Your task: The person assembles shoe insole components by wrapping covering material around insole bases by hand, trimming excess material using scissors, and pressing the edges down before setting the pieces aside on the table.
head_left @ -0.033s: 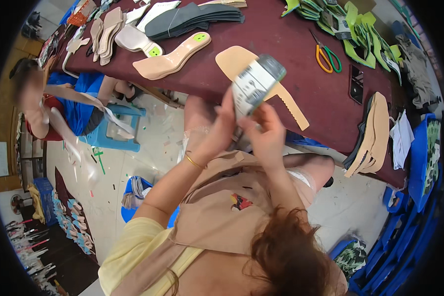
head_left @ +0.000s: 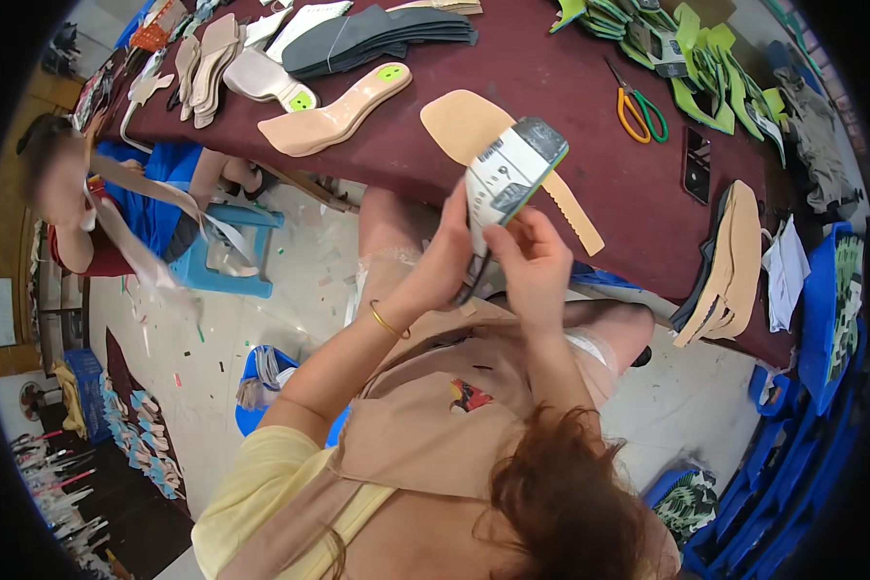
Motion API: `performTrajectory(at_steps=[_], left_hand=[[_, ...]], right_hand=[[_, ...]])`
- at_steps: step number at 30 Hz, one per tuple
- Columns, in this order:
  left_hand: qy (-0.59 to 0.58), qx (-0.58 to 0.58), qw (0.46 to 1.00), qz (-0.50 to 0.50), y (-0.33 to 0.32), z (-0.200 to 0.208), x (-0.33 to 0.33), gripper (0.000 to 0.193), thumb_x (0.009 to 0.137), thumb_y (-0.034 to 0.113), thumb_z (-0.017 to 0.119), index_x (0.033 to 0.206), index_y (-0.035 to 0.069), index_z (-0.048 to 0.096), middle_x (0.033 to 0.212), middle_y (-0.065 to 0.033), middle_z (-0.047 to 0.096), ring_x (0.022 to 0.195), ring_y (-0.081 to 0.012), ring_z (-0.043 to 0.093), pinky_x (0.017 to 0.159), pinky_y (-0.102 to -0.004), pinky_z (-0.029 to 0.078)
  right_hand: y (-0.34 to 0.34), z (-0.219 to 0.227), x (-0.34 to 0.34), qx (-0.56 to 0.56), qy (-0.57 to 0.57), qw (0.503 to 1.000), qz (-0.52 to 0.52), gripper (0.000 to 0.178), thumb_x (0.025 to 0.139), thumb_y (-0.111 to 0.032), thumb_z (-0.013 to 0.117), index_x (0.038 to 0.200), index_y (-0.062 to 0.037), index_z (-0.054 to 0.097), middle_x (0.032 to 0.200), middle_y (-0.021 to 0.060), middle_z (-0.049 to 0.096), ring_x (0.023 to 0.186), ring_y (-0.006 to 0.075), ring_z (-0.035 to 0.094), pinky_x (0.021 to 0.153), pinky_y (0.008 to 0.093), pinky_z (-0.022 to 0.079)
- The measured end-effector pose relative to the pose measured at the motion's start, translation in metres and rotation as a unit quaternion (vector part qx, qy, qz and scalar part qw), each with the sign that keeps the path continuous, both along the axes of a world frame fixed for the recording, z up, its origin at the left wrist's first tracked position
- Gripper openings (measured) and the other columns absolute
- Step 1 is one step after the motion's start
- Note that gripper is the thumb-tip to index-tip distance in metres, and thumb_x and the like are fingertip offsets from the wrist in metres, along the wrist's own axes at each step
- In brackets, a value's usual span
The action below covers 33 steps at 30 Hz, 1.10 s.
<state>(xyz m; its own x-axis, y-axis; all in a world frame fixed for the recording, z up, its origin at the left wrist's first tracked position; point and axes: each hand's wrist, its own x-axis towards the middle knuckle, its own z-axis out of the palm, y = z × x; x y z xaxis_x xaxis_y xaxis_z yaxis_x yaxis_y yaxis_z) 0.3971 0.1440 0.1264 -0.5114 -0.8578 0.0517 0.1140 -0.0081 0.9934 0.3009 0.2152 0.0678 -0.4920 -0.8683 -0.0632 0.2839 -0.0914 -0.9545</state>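
A shoe insole board (head_left: 512,169), white and grey with a green edge, is held tilted up over the table's near edge. My left hand (head_left: 440,256) is closed round its lower left side. The thumb and bent fingers of my right hand (head_left: 532,266) pinch its lower right edge. Behind it, partly covered, lies a flat tan insole cover (head_left: 462,121) with a toothed end. To the left of that cover rests a shiny pink insole (head_left: 343,116) bearing a green sticker at one end.
Scissors (head_left: 638,108) and a dark phone (head_left: 698,164) lie right on the maroon table (head_left: 561,87). Green insole boards (head_left: 715,72) are piled beyond. Tan covers (head_left: 733,266) sit at the right edge, near blue crates (head_left: 797,435). Another person (head_left: 150,198) works at left by a blue stool (head_left: 227,251).
The insole board has turned slightly in my hands and shifted a little right. My right hand has moved slightly right. The other person's hanging strip has swung.
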Motion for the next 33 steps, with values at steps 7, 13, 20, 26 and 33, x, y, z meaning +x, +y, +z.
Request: performTrajectory(at_steps=[7,13,20,26,33], left_hand=[[0.128,0.253,0.958,-0.042,-0.011,-0.039,-0.009,0.077,0.084,0.071,0.04,0.119,0.003,0.045,0.087,-0.0035,0.048,0.066,-0.0099,0.045,0.056,-0.0238,0.038],[0.362,0.395,0.834,-0.136,-0.036,-0.053,-0.003,0.088,0.082,0.073,0.041,0.125,-0.004,0.042,0.096,-0.0086,0.047,0.071,-0.0129,0.042,0.056,-0.0239,0.039],[0.32,0.356,0.875,-0.079,-0.037,-0.051,0.004,0.088,0.082,0.073,0.039,0.125,-0.004,0.043,0.099,-0.009,0.049,0.07,-0.0132,0.042,0.056,-0.0242,0.039],[0.337,0.376,0.856,-0.113,-0.031,-0.057,0.003,0.088,0.082,0.073,0.04,0.125,-0.003,0.044,0.099,-0.0083,0.05,0.07,-0.013,0.043,0.056,-0.024,0.04],[0.324,0.381,0.86,-0.101,-0.028,-0.061,-0.004,0.087,0.081,0.073,0.042,0.124,-0.003,0.045,0.099,-0.0081,0.051,0.07,-0.0126,0.044,0.055,-0.0236,0.041]], right_hand=[[0.025,0.014,-0.011,-0.075,0.006,0.997,0.025,0.019,0.084,-0.003,0.064,0.102,0.0031,0.061,0.094,0.0073,0.067,0.085,0.0144,0.063,0.079,0.0272,0.049],[0.017,0.016,0.0,-0.057,0.372,0.926,0.022,0.018,0.074,0.002,0.067,0.09,-0.0026,0.06,0.082,0.0085,0.062,0.074,0.023,0.06,0.064,0.034,0.049],[0.012,0.014,0.004,-0.117,0.437,0.89,0.052,0.023,0.073,0.001,0.068,0.092,-0.0028,0.057,0.077,0.009,0.059,0.073,0.0263,0.057,0.062,0.035,0.046],[0.011,0.016,-0.004,-0.093,0.383,0.911,0.121,0.017,0.075,0.004,0.064,0.086,-0.0021,0.052,0.076,0.0099,0.056,0.071,0.0274,0.055,0.062,0.0367,0.045],[0.016,-0.002,-0.004,-0.088,0.343,0.922,0.155,0.02,0.078,0.006,0.057,0.09,-0.0016,0.043,0.078,0.0093,0.048,0.075,0.0257,0.051,0.064,0.0358,0.044]])
